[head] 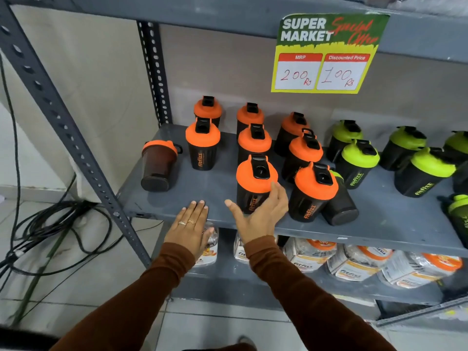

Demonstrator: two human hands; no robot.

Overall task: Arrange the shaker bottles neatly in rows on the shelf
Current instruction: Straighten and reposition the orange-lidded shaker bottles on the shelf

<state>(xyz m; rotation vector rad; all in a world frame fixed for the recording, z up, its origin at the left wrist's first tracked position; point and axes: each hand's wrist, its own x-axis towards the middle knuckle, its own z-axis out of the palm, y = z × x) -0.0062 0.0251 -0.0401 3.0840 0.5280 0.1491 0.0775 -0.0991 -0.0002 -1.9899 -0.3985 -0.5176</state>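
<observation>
A: Head view. What occupies the grey metal shelf (207, 188)?

B: Black shaker bottles stand on it in two colour groups. Orange-lidded ones fill the left and centre, in rough columns running front to back: a back-left bottle (207, 110) with another (202, 145) just in front of it, then a column ending in the front centre bottle (255, 183). A front right orange bottle (314, 191) stands beside that one, with a dark bottle (342, 206) leaning against it from the right. One translucent brown bottle (158, 164) stands apart at the far left. Green-lidded bottles (359, 158) cluster at the right.

A: And the hands?

B: The left hand (190, 229) lies flat, fingers extended and together, on the shelf's front edge, gripping nothing. The right hand (260, 214) is spread wide beside the front centre bottle, fingertips (274, 186) at its orange lid and thumb pointing left; whether it touches the bottle cannot be told. Both sleeves are brown.

A: The surroundings?

B: A price sign (326, 53) reading "Super Market" hangs from the upper shelf. Packaged goods (354, 267) lie on the lower shelf, and black cables (50, 224) trail across the floor at left.
</observation>
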